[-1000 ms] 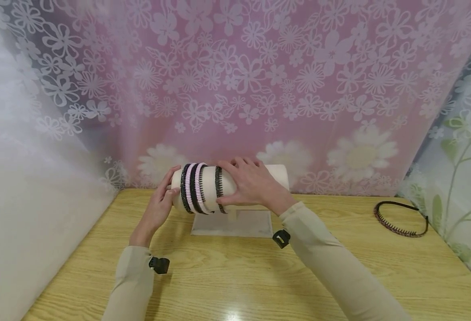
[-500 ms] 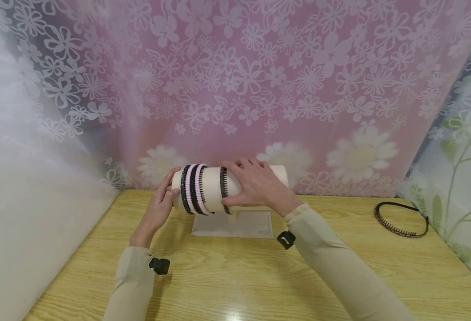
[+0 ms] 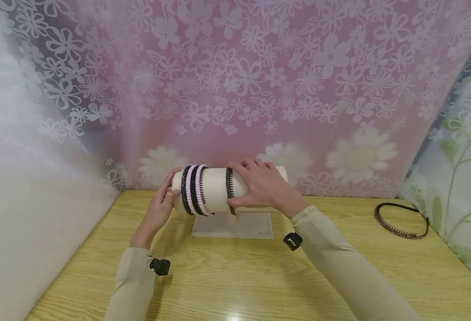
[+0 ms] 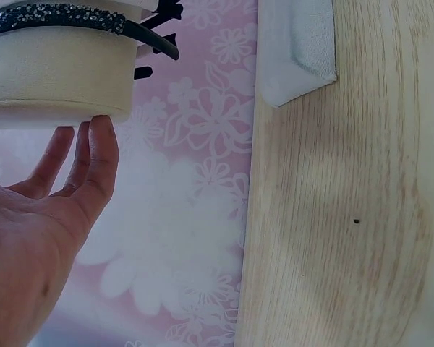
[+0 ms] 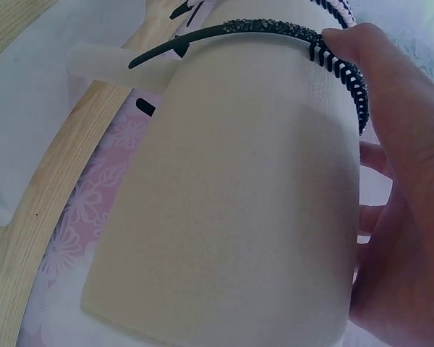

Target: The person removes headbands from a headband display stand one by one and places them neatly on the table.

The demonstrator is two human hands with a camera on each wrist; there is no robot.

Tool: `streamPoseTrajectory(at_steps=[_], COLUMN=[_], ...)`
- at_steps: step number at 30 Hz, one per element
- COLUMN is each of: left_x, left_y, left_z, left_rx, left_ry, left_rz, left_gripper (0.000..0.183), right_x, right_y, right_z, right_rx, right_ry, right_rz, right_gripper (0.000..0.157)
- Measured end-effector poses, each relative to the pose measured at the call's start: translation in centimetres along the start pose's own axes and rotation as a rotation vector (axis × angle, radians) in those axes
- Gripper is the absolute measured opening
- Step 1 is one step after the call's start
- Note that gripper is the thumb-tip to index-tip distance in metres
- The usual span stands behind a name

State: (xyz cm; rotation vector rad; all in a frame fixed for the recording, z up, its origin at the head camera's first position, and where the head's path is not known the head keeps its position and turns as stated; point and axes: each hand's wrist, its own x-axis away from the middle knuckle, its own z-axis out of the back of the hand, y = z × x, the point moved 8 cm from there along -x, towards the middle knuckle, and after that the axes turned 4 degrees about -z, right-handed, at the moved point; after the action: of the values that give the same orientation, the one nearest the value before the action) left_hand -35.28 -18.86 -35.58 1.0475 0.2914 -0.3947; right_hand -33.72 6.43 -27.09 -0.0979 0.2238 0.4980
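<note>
A cream, padded roll-shaped headband stand lies crosswise above its flat base. Its left end is held by my left hand, thumb at the front and fingers behind. Bunched near that end sit several headbands, black glittery and pale pink. Farther right along the roll is a separate dark glittery headband with comb teeth, which my right hand grips by thumb and index finger. In the right wrist view the thumb presses the edge of this headband, while the other fingers are partly hidden behind the roll.
Another dark toothed headband lies on the wooden table at the right. A pink floral curtain hangs right behind the stand, with pale sheets at both sides.
My right hand has slid the toothed headband a little to the right along the roll, widening the gap from the bunched ones. My left hand stays on the roll's end.
</note>
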Motion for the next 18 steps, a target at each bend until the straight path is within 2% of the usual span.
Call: streamPoseTrajectory(at_steps=[18], left_x=[0.1], left_y=[0.2], left_z=[0.0], left_rx=[0.006], left_ry=[0.001], left_rz=[-0.008], left_gripper=[0.052], right_x=[0.9], right_y=[1.2], right_z=[0.5], right_rx=[0.003], right_ry=[0.007], right_rz=[-0.009], right_gripper=[0.093])
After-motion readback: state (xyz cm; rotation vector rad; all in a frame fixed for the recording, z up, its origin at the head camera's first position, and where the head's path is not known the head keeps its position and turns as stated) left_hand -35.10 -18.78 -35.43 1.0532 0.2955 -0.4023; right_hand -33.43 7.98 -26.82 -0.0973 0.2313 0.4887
